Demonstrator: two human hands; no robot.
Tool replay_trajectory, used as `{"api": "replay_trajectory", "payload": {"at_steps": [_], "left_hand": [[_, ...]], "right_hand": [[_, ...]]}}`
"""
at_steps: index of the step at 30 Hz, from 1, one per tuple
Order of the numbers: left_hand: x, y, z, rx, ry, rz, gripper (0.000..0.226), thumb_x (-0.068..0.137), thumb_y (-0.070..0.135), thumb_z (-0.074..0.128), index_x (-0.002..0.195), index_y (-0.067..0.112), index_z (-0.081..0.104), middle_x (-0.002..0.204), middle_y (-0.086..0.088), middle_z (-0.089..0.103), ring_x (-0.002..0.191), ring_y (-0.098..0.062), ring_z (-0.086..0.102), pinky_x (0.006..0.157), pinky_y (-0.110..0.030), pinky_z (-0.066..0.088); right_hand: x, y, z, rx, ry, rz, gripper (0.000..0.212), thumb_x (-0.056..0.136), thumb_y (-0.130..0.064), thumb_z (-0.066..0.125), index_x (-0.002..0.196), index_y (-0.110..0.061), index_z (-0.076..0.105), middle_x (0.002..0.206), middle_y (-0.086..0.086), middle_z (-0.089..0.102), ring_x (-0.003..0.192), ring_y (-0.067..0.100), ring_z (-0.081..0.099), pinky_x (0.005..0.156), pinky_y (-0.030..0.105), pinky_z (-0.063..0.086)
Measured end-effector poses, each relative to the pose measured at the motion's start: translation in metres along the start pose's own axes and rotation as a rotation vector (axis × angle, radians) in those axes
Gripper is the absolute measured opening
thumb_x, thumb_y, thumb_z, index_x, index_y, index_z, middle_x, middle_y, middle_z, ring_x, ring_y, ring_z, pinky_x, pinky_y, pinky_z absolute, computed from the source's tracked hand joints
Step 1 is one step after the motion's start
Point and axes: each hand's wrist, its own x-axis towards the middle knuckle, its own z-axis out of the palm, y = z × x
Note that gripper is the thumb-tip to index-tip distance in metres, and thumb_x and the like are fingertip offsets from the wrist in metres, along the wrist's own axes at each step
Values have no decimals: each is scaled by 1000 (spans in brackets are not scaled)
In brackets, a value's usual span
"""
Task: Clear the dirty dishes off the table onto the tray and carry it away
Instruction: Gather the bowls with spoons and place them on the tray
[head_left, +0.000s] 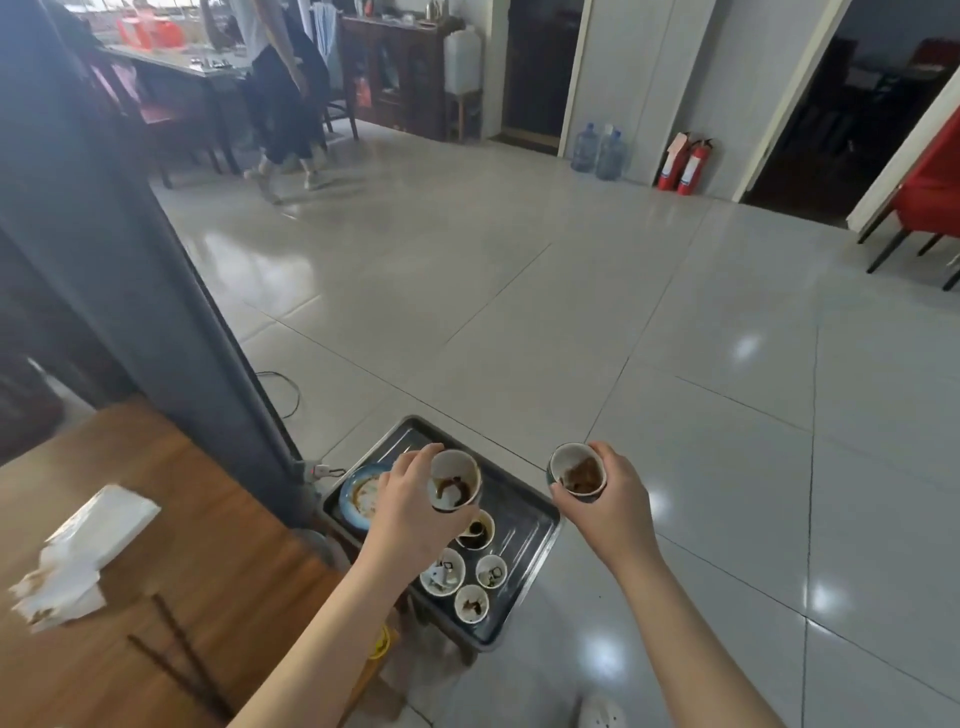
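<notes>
Left hand (410, 499) fingers are gripping a stained cup (455, 487) over the tray (524, 519); right hand (610, 491) fingers are gripping another cup (577, 472), right of it.

One head-worn wide-angle camera looked forward and down, close over the left hand (410, 501), right hand (610, 501) and tray (522, 512).

The tray (522, 514) is bare at its far end and right side. A plate (361, 493) fills its left edge, four small cups (491, 570) crowd its near end, and the left hand (410, 512), gripping a stained cup (454, 480), hangs over the middle. A grey pillar (156, 312) stands close on the far left and the wooden table (208, 545) on the near left, while the right hand (610, 501), gripping a second cup (577, 472), has open floor (675, 364) around it.
</notes>
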Motion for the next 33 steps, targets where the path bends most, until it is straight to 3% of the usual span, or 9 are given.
{"api": "replay_trajectory", "payload": {"at_steps": [5,11,15,21,25,28,33], "left_hand": [[24,-3,41,-17,3,-97,74,75,37,77,138,23,42,135,3,44,127,-19,37,100,-31,32],[48,1,121,0,86,-327,68,73,36,79,131,14,50,128,-1,51,121,-20,43,104,-33,33],[60,-1,174,1,142,-470,68,66,36,83,124,19,52,124,1,48,117,-18,42,101,-33,35],[74,-20,239,-61,212,-634,71,72,26,81,133,21,45,127,3,33,114,-8,34,98,-19,29],[80,-52,283,-56,208,-721,74,71,30,82,134,23,44,128,0,36,121,-18,39,102,-23,32],[84,-81,319,-45,165,-772,76,74,31,80,139,21,40,134,0,36,125,-17,37,98,-20,29],[88,-126,370,26,145,-833,74,75,37,78,138,23,42,134,0,41,125,-20,34,103,-29,31]], "right_hand": [[44,37,15,-14,-152,-25,50,71,-25,82,114,-21,55,102,-6,54,98,14,52,80,22,42],[104,106,36,-31,-440,-80,60,70,-22,82,121,-18,51,119,-3,41,102,11,48,88,18,44],[135,146,52,-61,-579,-128,63,68,-21,81,124,-14,52,116,1,45,99,9,46,85,13,38],[161,209,92,-102,-717,-175,65,65,-16,81,123,-10,52,114,3,47,98,9,46,85,14,39],[163,250,127,-177,-816,-229,68,68,-22,82,126,-11,51,120,4,50,104,12,49,84,17,40],[162,282,160,-267,-865,-307,70,69,-28,82,129,-12,50,123,4,54,109,20,49,87,22,40],[161,331,208,-367,-894,-381,74,68,-30,82,131,-8,51,123,8,57,109,26,49,90,32,43]]}}
